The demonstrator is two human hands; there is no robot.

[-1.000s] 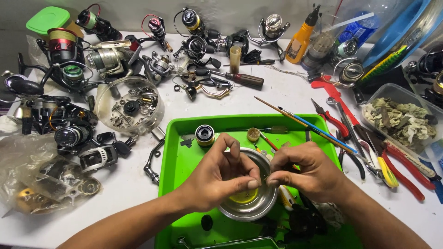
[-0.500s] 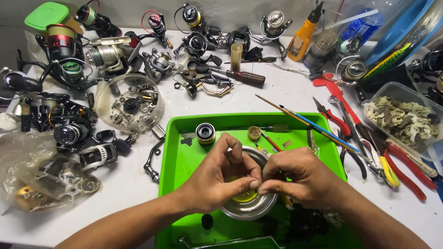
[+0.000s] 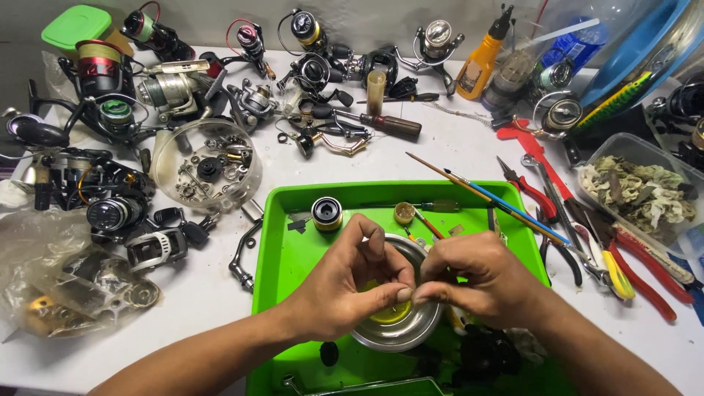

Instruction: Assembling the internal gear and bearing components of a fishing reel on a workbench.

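Note:
My left hand (image 3: pixel 350 287) and my right hand (image 3: pixel 473 277) meet fingertip to fingertip over a round metal bowl (image 3: pixel 400 334) with yellow liquid in it. Both pinch a very small part between thumbs and fingers; the part itself is too small to make out. The bowl stands in a bright green tray (image 3: pixel 293 257). A black and gold spool (image 3: pixel 326 213) and a small brass cap (image 3: pixel 404 213) lie in the tray beyond my hands. Dark reel parts (image 3: pixel 484 352) sit under my right wrist.
Several fishing reels (image 3: pixel 117 209) crowd the left and back of the white table. A clear round dish of small parts (image 3: pixel 207 166), a screwdriver (image 3: pixel 381 123), an orange oil bottle (image 3: pixel 485 60), thin brushes (image 3: pixel 484 194), red-handled pliers (image 3: pixel 631 268) and a tub of rags (image 3: pixel 642 194) surround the tray.
Both hands have drawn closer together above the bowl, fingertips now touching. The right hand has shifted slightly left.

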